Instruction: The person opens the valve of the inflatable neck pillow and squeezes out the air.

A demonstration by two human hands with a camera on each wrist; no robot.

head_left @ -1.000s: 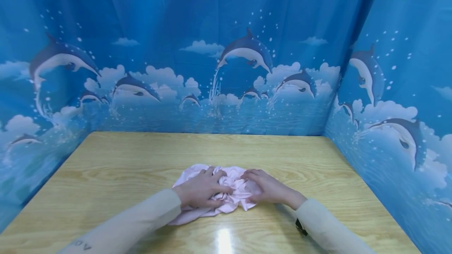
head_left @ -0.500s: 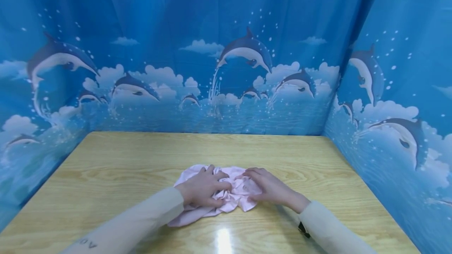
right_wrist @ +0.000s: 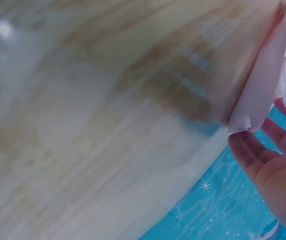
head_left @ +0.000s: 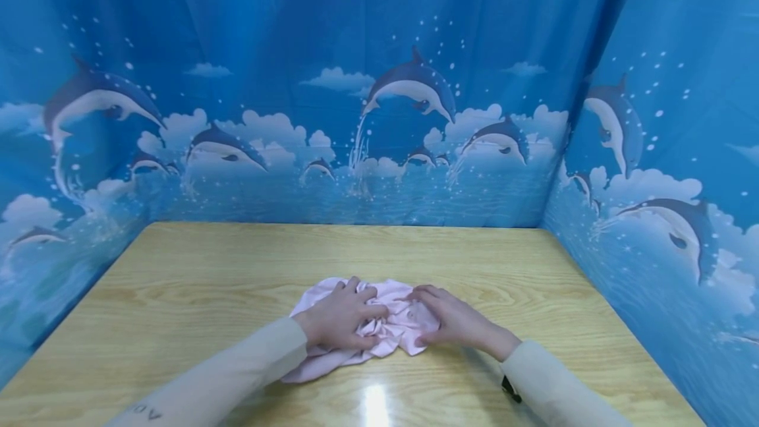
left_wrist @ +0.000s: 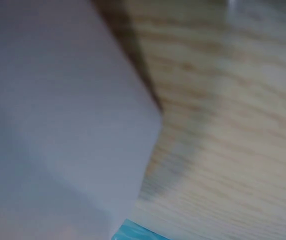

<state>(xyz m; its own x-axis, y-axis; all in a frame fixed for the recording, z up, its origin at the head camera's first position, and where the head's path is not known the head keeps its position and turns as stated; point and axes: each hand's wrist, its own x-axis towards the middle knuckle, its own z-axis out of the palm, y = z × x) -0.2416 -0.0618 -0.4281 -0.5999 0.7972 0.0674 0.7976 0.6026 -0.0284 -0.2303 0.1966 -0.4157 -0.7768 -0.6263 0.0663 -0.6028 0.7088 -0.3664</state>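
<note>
A crumpled pale pink cloth (head_left: 396, 335) lies bunched near the middle of the table, with a small round mark on its right part. My left hand (head_left: 340, 318) rests on top of its left half, fingers spread and slightly bent over the folds. At the right edge sits my right hand (head_left: 459, 325), thumb and fingers apart. In the right wrist view, the fingers of this hand (right_wrist: 280, 172) look loosely extended and touch the raised edge of the cloth (right_wrist: 263, 82). The left wrist view shows a pale sleeve (left_wrist: 68, 120) but neither the left hand nor the cloth.
The wood-grain table (head_left: 237, 256) extends around the cloth on all sides. Blue dolphin-print curtains (head_left: 284, 84) stand along its back and both sides. A bright light reflection lies on the tabletop in front of the cloth. Something small and black (head_left: 510, 389) is at the right sleeve.
The left thumb and forefinger, spread wider a second ago, have drawn closer to the other fingers. The cloth and the right hand have barely shifted.
</note>
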